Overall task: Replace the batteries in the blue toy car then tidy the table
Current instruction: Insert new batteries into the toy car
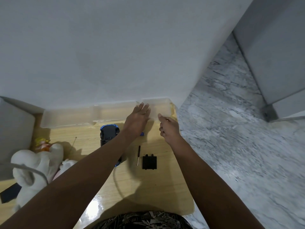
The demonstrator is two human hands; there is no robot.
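Left hand (138, 119) flat against the clear box (156, 107), right hand (169, 128) loosely curled, empty; a nudge could topple the box at frame centre.

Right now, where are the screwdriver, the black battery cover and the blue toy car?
screwdriver (138, 155): head view, middle of its length.
black battery cover (149, 162): head view, centre of the flat panel.
blue toy car (109, 132): head view, dark upturned underside.

Domestic room. Evidence: small wooden desk (148, 187) against a plain white wall (115, 47), marble-pattern floor (231, 129) at right, plush toys (36, 162) at lower left.
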